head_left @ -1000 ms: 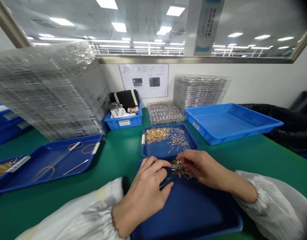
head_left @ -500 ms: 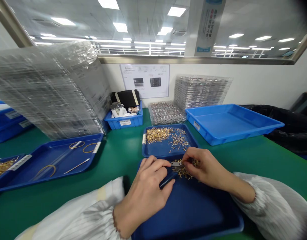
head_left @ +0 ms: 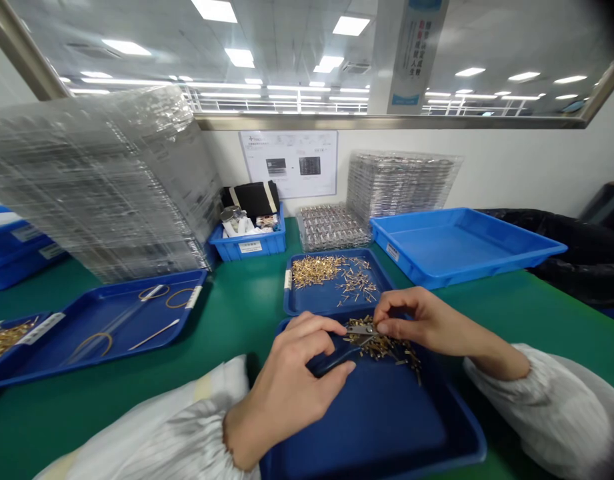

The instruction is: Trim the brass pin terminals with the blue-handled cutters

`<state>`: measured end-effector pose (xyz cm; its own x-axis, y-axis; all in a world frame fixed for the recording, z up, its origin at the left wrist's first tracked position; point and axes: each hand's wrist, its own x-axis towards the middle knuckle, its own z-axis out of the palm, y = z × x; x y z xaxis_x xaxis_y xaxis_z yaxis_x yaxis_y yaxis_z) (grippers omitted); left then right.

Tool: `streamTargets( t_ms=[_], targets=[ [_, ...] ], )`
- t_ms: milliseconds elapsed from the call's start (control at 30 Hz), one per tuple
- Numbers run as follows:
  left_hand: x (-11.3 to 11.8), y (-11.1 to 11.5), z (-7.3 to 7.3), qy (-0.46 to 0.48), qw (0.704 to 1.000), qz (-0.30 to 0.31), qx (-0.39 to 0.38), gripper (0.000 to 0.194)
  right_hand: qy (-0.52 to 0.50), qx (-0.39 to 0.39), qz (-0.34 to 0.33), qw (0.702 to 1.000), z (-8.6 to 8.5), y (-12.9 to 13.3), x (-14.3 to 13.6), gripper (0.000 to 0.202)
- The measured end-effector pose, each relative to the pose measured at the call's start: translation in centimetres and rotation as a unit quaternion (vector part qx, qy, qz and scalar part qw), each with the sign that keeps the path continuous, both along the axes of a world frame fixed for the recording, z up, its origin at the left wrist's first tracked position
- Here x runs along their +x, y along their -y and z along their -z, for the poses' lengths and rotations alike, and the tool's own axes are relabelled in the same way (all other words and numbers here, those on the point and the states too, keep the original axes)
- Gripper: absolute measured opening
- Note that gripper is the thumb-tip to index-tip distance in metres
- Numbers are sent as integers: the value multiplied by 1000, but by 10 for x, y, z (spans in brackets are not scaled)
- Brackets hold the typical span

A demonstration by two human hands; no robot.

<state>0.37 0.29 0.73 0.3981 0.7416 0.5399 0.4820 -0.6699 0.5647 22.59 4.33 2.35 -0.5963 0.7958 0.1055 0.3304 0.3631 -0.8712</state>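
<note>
My left hand is closed round the dark blue handles of small pliers, with the silver jaws pointing right. At the jaw tips, my right hand has thumb and forefinger pinched together; whatever tiny piece they hold is hidden, though small gold pins lie right there. Beneath both hands is a dark blue tray, with a heap of short gold metal pins near its far edge. Just beyond stands a second blue tray with more gold pins, piled at left and scattered at right.
At left, a blue tray holds rubber bands and a cotton swab. Tall stacks of clear plastic trays rise behind it. A blue bin of supplies and a large light-blue tray stand farther back.
My right hand has shifted slightly right and up. The pliers' jaws now show apart, and more of the near pin heap is visible.
</note>
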Motion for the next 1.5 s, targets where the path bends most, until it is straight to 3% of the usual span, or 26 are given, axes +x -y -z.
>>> streamTargets(
  t_ms=[133,267,433,567,1000,1167,1333,1400,1500],
  targets=[
    [-1,2,-2,-29,999,33,-24,19,10,26,-33,999,-2,-3,7,16],
    [-2,2,-1,-70,996,58,0,19,55,93,-30,994,0,-1,3,13],
    [-1,-2,2,-59,997,19,36,16,89,174,-26,980,-2,2,-1,9],
    [0,-1,2,-36,999,-13,38,19,97,165,5,981,-4,3,-2,11],
    [0,0,1,-44,996,-13,77,17,66,156,57,984,0,10,-12,15],
    [2,2,-1,-10,994,-21,109,14,-2,185,110,977,3,13,-19,14],
    [4,3,-2,46,995,-31,79,17,-97,105,124,982,9,10,-20,13],
    [3,2,-2,44,997,-34,56,18,-88,86,119,985,8,10,-20,12],
    [2,0,0,16,999,-24,23,20,2,130,96,987,4,12,-18,10]
  ],
)
